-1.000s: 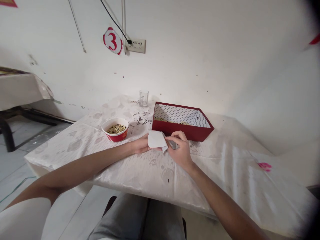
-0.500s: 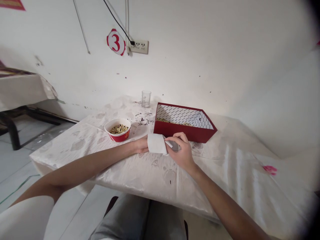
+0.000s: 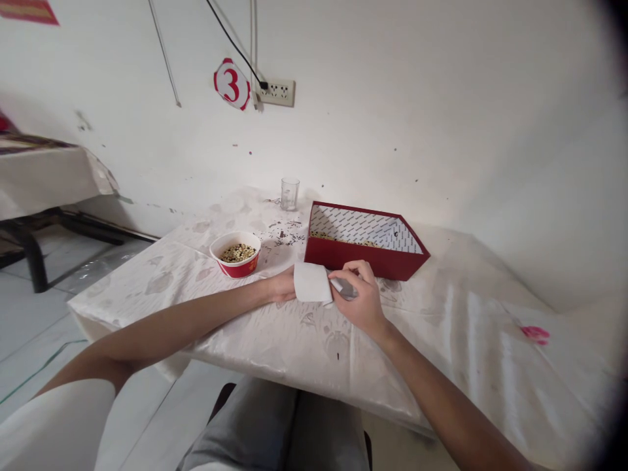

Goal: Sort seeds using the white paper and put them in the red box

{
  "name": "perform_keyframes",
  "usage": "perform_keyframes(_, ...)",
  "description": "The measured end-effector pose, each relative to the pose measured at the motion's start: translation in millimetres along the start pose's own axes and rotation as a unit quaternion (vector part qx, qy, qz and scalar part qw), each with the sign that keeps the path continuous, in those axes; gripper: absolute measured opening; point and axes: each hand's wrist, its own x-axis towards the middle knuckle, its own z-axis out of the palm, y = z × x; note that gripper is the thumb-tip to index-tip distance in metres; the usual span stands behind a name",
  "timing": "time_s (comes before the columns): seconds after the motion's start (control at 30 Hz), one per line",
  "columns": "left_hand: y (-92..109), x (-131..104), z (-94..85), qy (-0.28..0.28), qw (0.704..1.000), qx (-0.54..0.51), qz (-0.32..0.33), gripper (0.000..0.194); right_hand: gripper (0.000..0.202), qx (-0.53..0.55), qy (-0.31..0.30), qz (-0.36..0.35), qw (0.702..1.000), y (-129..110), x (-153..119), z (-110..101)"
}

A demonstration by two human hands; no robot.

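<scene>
A white paper or cloth strip [image 3: 313, 282] is wrapped around my left hand [image 3: 283, 286], covering its fingers. What the left fingers do under it is hidden. My right hand [image 3: 362, 297] pinches the loose end of the strip between thumb and fingers. Just behind the hands is a dark red box [image 3: 360, 257] with a patterned white lining and grains inside. To the left of it a red and white bowl [image 3: 239, 269] holds mixed grains.
A clear glass [image 3: 290, 195] stands near the wall, with dark bits scattered in front of it on the covered table [image 3: 275, 347]. A power strip [image 3: 278, 92] is on the wall. Another covered table [image 3: 53, 173] is at the far left.
The whole view has shifted slightly, so things appear a little further right. Both hands keep nearly the same pose around the white strip.
</scene>
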Motion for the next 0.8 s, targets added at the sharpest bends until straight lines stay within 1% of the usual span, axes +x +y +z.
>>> perform_keyframes(0.2,-2.2,0.4,9.0,0.006,0.999,-0.002,0.036,0.046,0.013,-0.004,-0.009,0.004,1.000,-0.5,0.0,0.3)
perform_keyframes(0.3,-2.3,-0.4,9.5,-0.008,0.999,0.004,0.045,0.048,0.015,-0.012,-0.014,-0.002,1.000,2.6,-0.9,0.3)
perform_keyframes(0.43,-1.5,-1.3,7.9,-0.039,0.999,0.002,0.035,0.049,0.016,-0.024,-0.009,-0.005,1.000,5.1,-0.3,-1.0)
perform_keyframes(0.63,0.5,-1.0,3.4,-0.014,1.000,-0.002,0.011,0.042,0.015,0.004,-0.016,-0.003,1.000,0.3,1.1,-1.5)
perform_keyframes(0.7,0.7,-0.2,2.7,-0.020,1.000,-0.002,0.004,0.039,0.016,0.013,-0.018,-0.004,1.000,0.0,0.9,-0.8)
perform_keyframes(0.8,-1.3,2.0,2.7,-0.027,0.999,-0.007,0.016,0.039,0.016,0.010,-0.013,-0.011,1.000,2.6,-0.1,0.5)
